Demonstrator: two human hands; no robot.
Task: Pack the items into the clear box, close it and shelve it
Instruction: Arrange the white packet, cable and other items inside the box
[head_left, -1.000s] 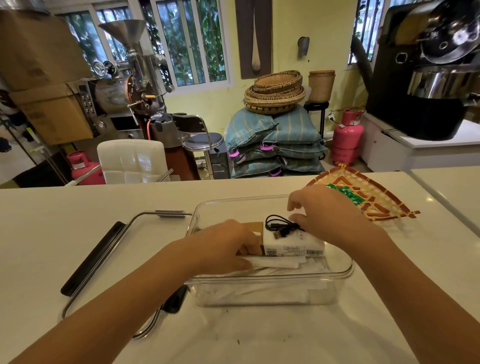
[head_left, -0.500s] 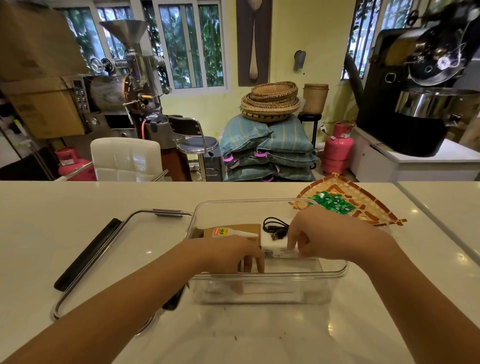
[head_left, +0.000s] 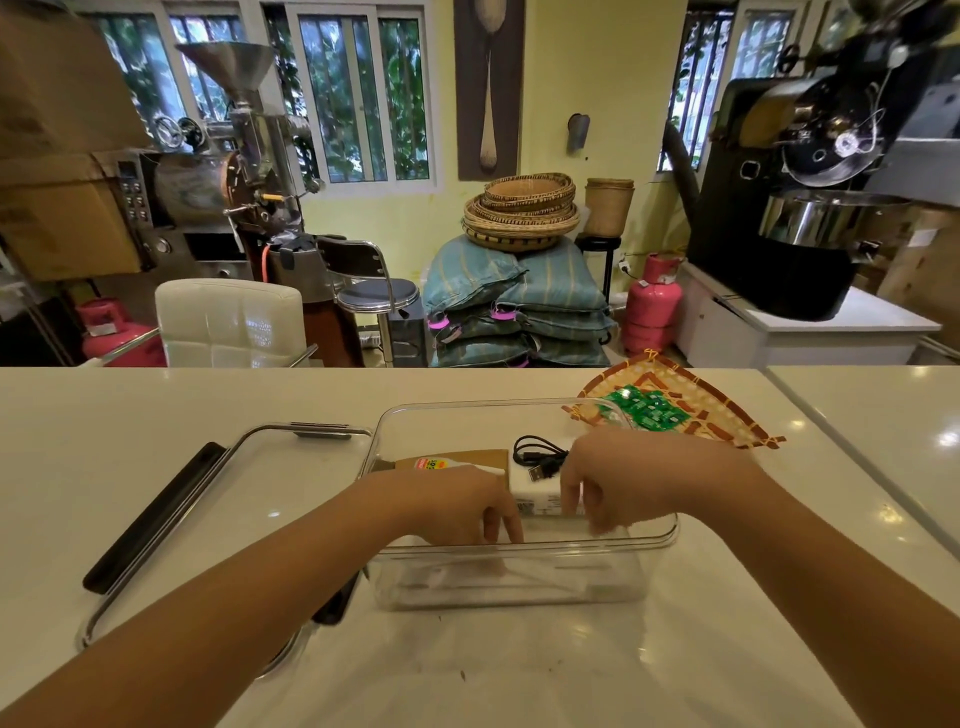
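Clear box (head_left: 667, 535), open on the white counter (head_left: 156, 405). My left hand (head_left: 457, 501) reaches inside it, fingers pointing down, holding nothing I can make out. My right hand (head_left: 618, 480) pinches the white box (head_left: 535, 493) inside, black cable (head_left: 540, 454) on top. Lid (head_left: 171, 519) lies left of the clear box; woven tray (head_left: 727, 410) behind it.

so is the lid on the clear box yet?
No. The lid lies flat on the counter to the left of the clear box, which is open-topped with both hands reaching inside.
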